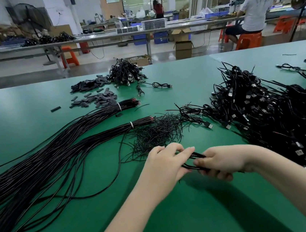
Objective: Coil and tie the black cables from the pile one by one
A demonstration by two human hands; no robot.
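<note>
We work over a smooth green tabletop (26,107) in a bright workshop. Nearest us, our left hand (165,164) and right hand (221,162) both grip one folded black cable (192,161), its glossy loops bunched between our fingers just above the mat. Just beyond the cable lies a heap of thin black tie wires (155,133). Left of the cable, two long bundles of straight cables (53,151) fan out, each banded in white near its red tips. Right of it sprawls the tangled pile of USB cables (278,116). Further off sit flat black sleeves (95,99) and a smaller cable heap (125,72). Beyond, two workers stand or sit at long benches (95,37) with orange stools.
</note>
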